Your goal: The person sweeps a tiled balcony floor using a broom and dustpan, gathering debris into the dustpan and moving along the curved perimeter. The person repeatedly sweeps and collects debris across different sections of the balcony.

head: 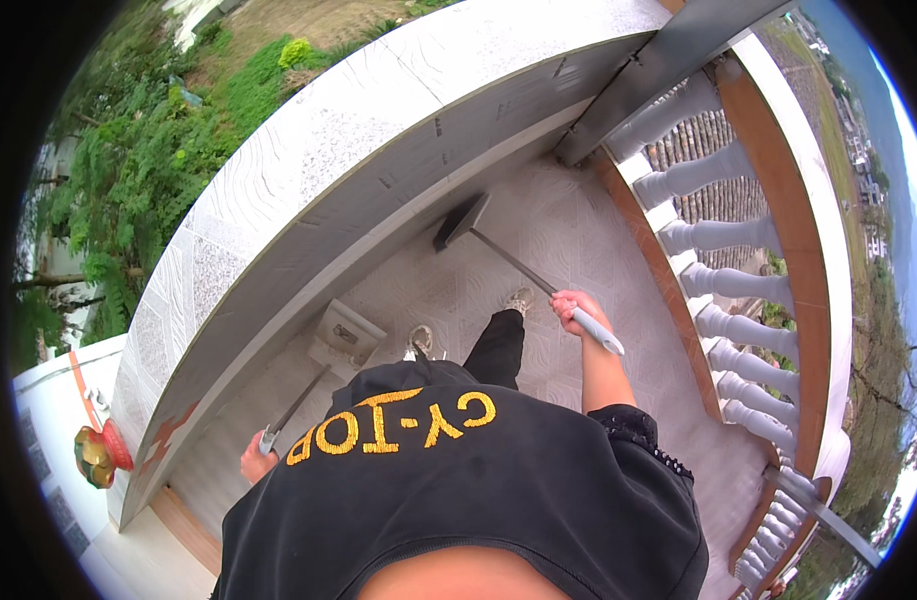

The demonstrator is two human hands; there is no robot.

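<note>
In the head view my right hand [578, 311] is closed around the handle of a broom [462, 221], just below its pale grey grip end. The broom's dark bristles rest on the tiled floor beside the foot of the low wall. At the lower left, my left hand [257, 457] grips the handle of a long-handled dustpan [347, 335]. The pan, pale with a dark patch inside, is near the wall base, to the left of my shoes. Whether it touches the floor I cannot tell.
A tiled parapet [338, 135] curves along the left, with greenery beyond. A balustrade [736, 281] with white balusters runs along the right. A metal post [616, 97] stands in the far corner. A red and gold ornament [98, 455] is at the far left.
</note>
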